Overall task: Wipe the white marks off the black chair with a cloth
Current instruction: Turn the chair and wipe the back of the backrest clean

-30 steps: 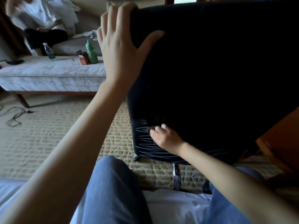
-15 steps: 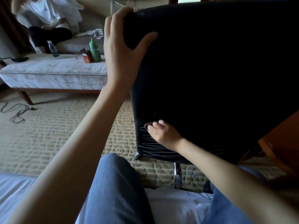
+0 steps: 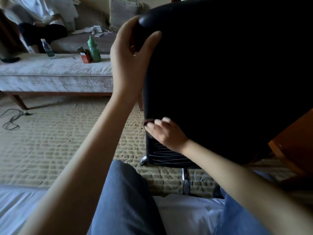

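The black chair (image 3: 220, 73) fills the upper right, its back facing me. White scribble marks (image 3: 167, 156) run across its lower edge. My left hand (image 3: 130, 56) grips the chair's top left corner, thumb on the back face. My right hand (image 3: 166, 133) presses a dark cloth (image 3: 148, 122) against the chair's left edge just above the marks; only a small brownish bit of the cloth shows past my fingertips.
A pale daybed (image 3: 55, 77) at left holds a green bottle (image 3: 94, 50), a red box (image 3: 86, 56) and a water bottle (image 3: 46, 47). A person sits on the sofa behind. A cable (image 3: 11, 119) lies on the carpet. A wooden edge (image 3: 294, 146) is at right. Chrome chair legs (image 3: 186, 180) stand below.
My right hand has slid up and left along the chair's lower edge, uncovering more of the white marks below it. My left hand keeps its grip on the top corner.
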Demonstrator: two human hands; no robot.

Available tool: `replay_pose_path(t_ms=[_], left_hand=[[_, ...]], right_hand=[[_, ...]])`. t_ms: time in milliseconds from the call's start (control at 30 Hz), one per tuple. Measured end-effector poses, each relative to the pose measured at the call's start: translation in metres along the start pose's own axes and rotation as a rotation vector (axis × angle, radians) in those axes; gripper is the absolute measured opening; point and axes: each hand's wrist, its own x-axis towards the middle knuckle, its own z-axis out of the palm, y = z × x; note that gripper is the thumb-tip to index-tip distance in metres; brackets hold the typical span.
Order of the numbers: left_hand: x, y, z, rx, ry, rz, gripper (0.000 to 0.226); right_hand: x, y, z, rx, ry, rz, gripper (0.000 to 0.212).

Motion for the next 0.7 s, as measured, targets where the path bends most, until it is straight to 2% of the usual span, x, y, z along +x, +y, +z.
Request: replay_pose_path(t_ms=[133,167,200,233,300,367,467,533,600,633,667,700], left_hand=[[-0.001,0.005,0.004,-0.002,-0.028,0.002,0.036],[-0.002,0.003,0.005,-0.005,-0.037,0.002,0.035],[-0.004,0.000,0.006,-0.011,-0.046,-0.007,0.033],[-0.008,-0.006,0.007,-0.020,-0.052,-0.031,0.033],[-0.022,-0.022,0.009,-0.029,-0.058,-0.102,0.038],[-0.039,-0.041,0.011,0.034,-0.040,-0.149,0.041],[-0.050,-0.054,0.013,0.080,-0.018,-0.200,0.034],[-0.048,-0.055,0.013,0.085,-0.015,-0.205,0.031],[-0.047,-0.056,0.011,0.088,-0.033,-0.189,0.032],[-0.048,-0.056,0.010,0.086,-0.046,-0.184,0.033],[-0.048,-0.057,0.011,0.081,-0.051,-0.185,0.034],[-0.048,-0.056,0.011,0.075,-0.051,-0.190,0.035]], right_hand=[[-0.070,-0.024,0.017,-0.042,-0.492,-0.210,0.031],[-0.074,-0.025,0.015,-0.053,-0.567,-0.219,0.033],[-0.071,-0.024,0.014,-0.052,-0.570,-0.212,0.033],[-0.062,-0.021,0.010,-0.035,-0.502,-0.190,0.032],[-0.029,-0.010,-0.002,0.017,-0.240,-0.097,0.030],[0.003,0.003,-0.015,0.032,-0.055,-0.022,0.024],[0.008,0.001,-0.006,-0.007,-0.013,0.026,0.020],[-0.021,-0.015,0.013,-0.053,-0.157,-0.054,0.022],[-0.060,-0.031,0.026,-0.102,-0.467,-0.210,0.022],[-0.077,-0.035,0.029,-0.133,-0.667,-0.276,0.016],[-0.089,-0.037,0.029,-0.153,-0.811,-0.314,0.011],[-0.099,-0.039,0.030,-0.146,-0.922,-0.317,0.017]])
